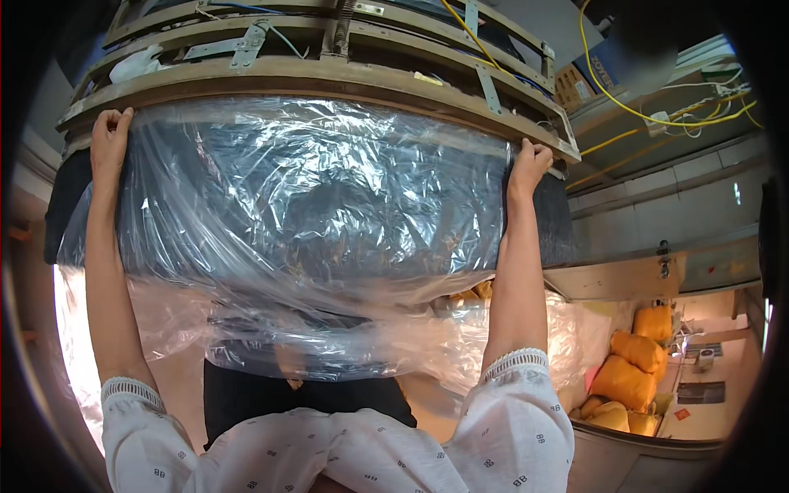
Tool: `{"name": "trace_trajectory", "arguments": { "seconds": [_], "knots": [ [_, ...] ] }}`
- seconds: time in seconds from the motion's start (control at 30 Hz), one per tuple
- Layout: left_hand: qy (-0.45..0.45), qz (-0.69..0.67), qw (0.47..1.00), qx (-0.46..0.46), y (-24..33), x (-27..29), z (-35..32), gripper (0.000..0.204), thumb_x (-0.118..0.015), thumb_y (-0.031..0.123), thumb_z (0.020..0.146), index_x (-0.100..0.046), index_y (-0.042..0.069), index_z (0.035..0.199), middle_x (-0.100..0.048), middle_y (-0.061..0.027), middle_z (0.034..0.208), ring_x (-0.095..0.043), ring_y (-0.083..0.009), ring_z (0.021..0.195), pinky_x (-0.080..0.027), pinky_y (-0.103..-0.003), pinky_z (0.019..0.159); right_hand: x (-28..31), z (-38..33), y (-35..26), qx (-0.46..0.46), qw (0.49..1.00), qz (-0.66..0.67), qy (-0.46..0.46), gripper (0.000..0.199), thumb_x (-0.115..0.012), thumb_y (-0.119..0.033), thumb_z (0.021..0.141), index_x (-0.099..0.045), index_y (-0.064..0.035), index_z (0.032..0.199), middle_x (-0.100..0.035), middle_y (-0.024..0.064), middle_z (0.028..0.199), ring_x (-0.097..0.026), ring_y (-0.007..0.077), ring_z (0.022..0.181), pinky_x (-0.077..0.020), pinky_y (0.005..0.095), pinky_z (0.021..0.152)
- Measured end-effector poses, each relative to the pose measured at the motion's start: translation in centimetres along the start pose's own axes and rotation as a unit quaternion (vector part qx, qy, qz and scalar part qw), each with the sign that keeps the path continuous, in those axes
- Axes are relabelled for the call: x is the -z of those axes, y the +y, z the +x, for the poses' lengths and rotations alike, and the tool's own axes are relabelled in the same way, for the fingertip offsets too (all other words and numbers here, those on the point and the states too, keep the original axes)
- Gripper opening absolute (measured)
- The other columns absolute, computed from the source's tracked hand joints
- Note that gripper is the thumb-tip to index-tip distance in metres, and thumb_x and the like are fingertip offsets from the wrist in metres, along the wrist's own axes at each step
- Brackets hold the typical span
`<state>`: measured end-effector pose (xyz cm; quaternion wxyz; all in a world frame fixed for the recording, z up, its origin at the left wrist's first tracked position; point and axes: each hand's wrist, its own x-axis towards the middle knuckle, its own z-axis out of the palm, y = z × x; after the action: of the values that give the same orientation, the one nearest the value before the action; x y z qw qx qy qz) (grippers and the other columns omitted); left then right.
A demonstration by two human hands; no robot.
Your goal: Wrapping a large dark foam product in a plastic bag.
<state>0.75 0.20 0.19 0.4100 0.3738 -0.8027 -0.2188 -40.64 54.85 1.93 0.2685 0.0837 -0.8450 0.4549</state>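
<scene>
A large sheet of clear, crinkled plastic [329, 197] hangs over dark cloth [66, 205] and drapes down toward my lap. My left hand [109, 146] pinches the sheet's upper left corner, right below a long wooden bar [312, 80]. At the upper right corner, the fingers of my right hand [530, 164] are closed on the sheet's edge near the bar's other end. Both arms reach forward, well apart. My fingertips are partly hidden, and whether they also grip the dark cloth I cannot tell.
Beyond the bar is a slatted wooden frame with metal brackets [248, 45] and a coil spring [343, 29]. Yellow cable [612, 94] loops at the upper right, near a cardboard box [573, 86]. Orange bundles [629, 370] lie lower right, beside a pale wall panel.
</scene>
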Motion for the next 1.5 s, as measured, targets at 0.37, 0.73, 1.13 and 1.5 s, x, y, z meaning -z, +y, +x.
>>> {"name": "trace_trajectory", "arguments": {
  "seconds": [0.37, 0.73, 1.13, 1.5],
  "knots": [
    [0.008, 0.019, 1.0, -0.022, 2.8, 4.6, -2.7, 0.042, -0.048, 0.041, 0.093, -0.059, 0.004, 0.11, -0.061, -0.0141, 0.104, -0.058, -0.0226, 0.099, -0.042, -0.031, 0.086, 3.5, -3.6, -1.9, 0.08, 0.973, -0.15, -0.159, 0.038, -0.058, -0.038, 0.084, -0.064, -0.0005, 0.09, -0.059, 0.0172, 0.102, -0.054, 0.0354, 0.096, -0.0405, 0.0412, 0.085],
    [-0.121, 0.005, 0.97, -0.211, 12.9, -1.3, -12.1, 0.029, -0.063, 0.026, 0.079, -0.063, 0.01, 0.103, -0.061, -0.0085, 0.105, -0.06, -0.029, 0.096, -0.049, -0.039, 0.08, 16.3, -1.4, 1.8, 0.301, 0.933, -0.159, -0.116, 0.025, -0.057, -0.014, 0.089, -0.054, 0.0017, 0.108, -0.057, 0.0122, 0.098, -0.053, 0.0204, 0.09, -0.0431, 0.0309, 0.08],
    [-0.02, -0.133, 0.939, -0.316, 21.9, -4.8, -18.3, 0.039, -0.066, 0.016, 0.076, -0.054, 0.008, 0.113, -0.053, -0.011, 0.113, -0.052, -0.029, 0.107, -0.041, -0.042, 0.088, 7.4, -20.4, -16.0, 0.395, 0.752, -0.112, -0.516, 0.059, -0.042, -0.029, 0.09, -0.027, -0.0085, 0.143, -0.026, 0.0115, 0.149, -0.023, 0.0269, 0.138, -0.0093, 0.0482, 0.112],
    [0.202, 0.114, 0.949, 0.213, -5.5, 16.6, -37.8, 0.041, -0.072, 0.015, 0.074, -0.053, 0.005, 0.11, -0.056, -0.0097, 0.104, -0.055, -0.0262, 0.097, -0.043, -0.037, 0.085, 5.5, -15.5, -10.2, 0.416, 0.792, -0.131, -0.428, 0.053, -0.029, -0.031, 0.097, -0.027, -0.0038, 0.143, -0.027, 0.0137, 0.148, -0.024, 0.0304, 0.137, -0.0156, 0.0413, 0.11]
  ]
}}
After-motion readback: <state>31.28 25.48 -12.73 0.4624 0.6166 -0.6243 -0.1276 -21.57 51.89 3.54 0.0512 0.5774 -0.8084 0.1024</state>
